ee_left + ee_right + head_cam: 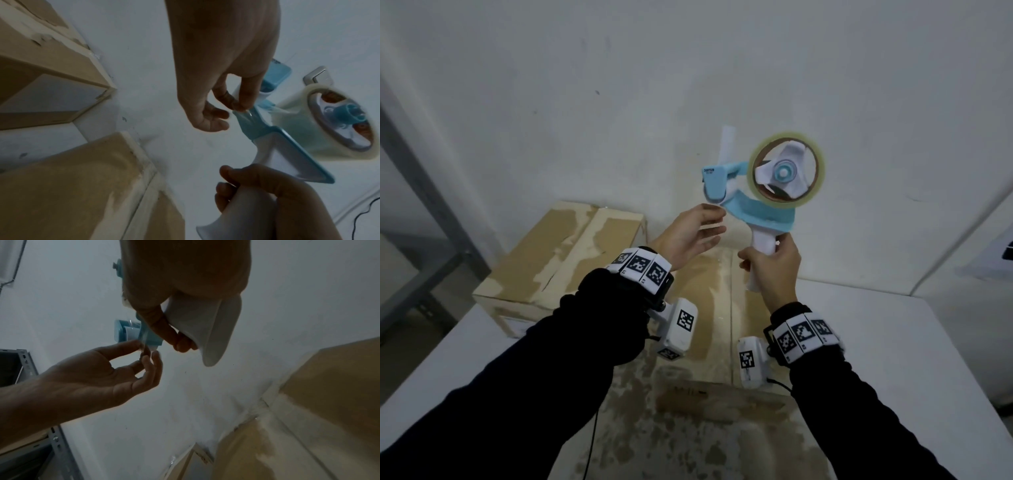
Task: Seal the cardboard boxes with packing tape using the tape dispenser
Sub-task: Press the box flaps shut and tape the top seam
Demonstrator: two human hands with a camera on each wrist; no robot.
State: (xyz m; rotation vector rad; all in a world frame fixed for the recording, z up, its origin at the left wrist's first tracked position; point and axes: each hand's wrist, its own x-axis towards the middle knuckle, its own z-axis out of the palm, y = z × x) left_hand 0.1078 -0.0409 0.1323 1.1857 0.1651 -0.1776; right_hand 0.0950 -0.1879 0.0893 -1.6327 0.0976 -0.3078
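My right hand [770,263] grips the white handle of a blue and white tape dispenser [753,205], raised in front of the wall. A roll of clear packing tape [786,170] sits on its hub. My left hand [697,229] pinches the loose end of the tape [241,112] at the dispenser's mouth between thumb and forefinger; its other fingers are loosely spread. Below the hands lies a cardboard box [709,342] with scuffed flaps. A second cardboard box [565,260] stands to its left against the wall.
Both boxes rest on a white table [893,342] pushed against a white wall [688,68]. A grey metal shelf frame [417,171] stands at the left. A wall switch [317,78] shows behind the roll. A thin black cable [590,442] hangs from my left wrist.
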